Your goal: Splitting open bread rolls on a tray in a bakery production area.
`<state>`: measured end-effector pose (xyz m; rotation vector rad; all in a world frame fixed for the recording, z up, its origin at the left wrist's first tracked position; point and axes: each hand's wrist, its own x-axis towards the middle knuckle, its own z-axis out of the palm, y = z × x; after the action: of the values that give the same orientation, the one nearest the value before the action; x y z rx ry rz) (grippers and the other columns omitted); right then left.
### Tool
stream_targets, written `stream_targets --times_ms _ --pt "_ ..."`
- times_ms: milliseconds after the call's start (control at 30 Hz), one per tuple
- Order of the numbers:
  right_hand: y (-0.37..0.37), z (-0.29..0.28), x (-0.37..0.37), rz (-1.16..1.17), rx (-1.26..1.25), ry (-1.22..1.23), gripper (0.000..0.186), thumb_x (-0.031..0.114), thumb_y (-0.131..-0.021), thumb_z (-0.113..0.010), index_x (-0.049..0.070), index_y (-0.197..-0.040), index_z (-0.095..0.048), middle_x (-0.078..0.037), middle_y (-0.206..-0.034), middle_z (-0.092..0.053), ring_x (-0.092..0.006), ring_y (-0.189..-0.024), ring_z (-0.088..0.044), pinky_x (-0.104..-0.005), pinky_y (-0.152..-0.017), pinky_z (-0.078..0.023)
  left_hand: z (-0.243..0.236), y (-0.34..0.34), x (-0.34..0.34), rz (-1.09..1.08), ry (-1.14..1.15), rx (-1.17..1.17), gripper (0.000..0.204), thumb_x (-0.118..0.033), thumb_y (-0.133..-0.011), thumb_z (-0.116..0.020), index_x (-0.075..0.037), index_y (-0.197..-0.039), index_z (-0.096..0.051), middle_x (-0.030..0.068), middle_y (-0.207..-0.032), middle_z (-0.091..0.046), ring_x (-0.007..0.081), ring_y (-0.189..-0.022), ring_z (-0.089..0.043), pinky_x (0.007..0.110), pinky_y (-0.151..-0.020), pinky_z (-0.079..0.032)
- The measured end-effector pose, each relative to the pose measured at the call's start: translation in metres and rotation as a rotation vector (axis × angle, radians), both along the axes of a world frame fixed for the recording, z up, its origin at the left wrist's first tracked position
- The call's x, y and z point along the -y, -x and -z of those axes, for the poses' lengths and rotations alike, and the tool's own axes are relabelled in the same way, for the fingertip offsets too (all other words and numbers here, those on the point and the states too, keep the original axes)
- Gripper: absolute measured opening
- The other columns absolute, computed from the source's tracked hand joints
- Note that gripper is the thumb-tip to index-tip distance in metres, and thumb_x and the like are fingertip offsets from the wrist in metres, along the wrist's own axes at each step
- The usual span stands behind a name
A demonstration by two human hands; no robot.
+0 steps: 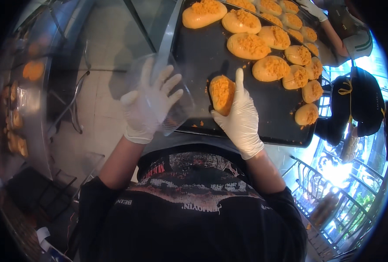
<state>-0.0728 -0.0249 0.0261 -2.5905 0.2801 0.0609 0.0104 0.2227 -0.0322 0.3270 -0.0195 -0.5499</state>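
Observation:
My left hand (152,102), in a white glove, is raised with its fingers spread at the left side of a dark baking tray (194,61). A clear plastic bag (176,115) lies about this hand; whether the fingers are inside it I cannot tell. My right hand (243,120), also gloved, is at an oval bread bun (222,94) topped with orange shreds. Its thumb is at the bun's near end and its fingers lie along the right side. Several similar buns (270,68) sit in rows on the tray's far and right parts.
Crumbs (198,124) dot the tray near its front edge. Beyond, at the upper right, another person's gloved hand (314,9) is by more buns. A black bag (366,100) stands right of the tray, above a metal railing (329,209). More bread lies on a counter (36,126) at left.

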Motion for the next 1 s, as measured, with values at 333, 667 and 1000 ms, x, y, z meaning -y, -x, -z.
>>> stream_targets --times_ms 333,667,1000 --pt "-0.006 -0.041 0.008 0.043 0.333 -0.171 0.12 0.015 -0.073 -0.091 -0.005 -0.167 -0.019 -0.027 -0.119 -0.067 -0.045 -0.098 -0.072 -0.0463 -0.09 -0.06 -0.006 0.004 0.041 0.15 0.076 0.005 0.102 -0.043 -0.086 -0.072 -0.025 -0.172 -0.02 0.0171 -0.166 -0.042 0.0416 -0.149 -0.044 0.059 -0.125 -0.034" --pt "-0.023 -0.06 -0.028 -0.056 0.363 -0.356 0.125 0.011 -0.074 -0.092 0.004 -0.171 -0.014 -0.025 -0.133 -0.065 -0.0322 -0.12 -0.069 -0.0421 -0.105 -0.056 -0.029 0.006 0.084 0.127 0.043 0.052 0.096 -0.042 -0.089 -0.064 -0.023 -0.172 -0.02 0.0118 -0.17 -0.037 0.0346 -0.157 -0.038 0.053 -0.13 -0.032" --pt "-0.025 -0.039 -0.038 -0.08 0.318 -0.144 0.13 0.017 -0.071 -0.093 0.003 -0.172 -0.012 -0.025 -0.135 -0.062 -0.0384 -0.127 -0.061 -0.0479 -0.112 -0.048 -0.009 0.011 0.084 0.106 0.063 0.009 0.085 -0.038 -0.092 -0.061 -0.018 -0.169 -0.031 0.0146 -0.165 -0.045 0.0329 -0.152 -0.046 0.051 -0.126 -0.038"
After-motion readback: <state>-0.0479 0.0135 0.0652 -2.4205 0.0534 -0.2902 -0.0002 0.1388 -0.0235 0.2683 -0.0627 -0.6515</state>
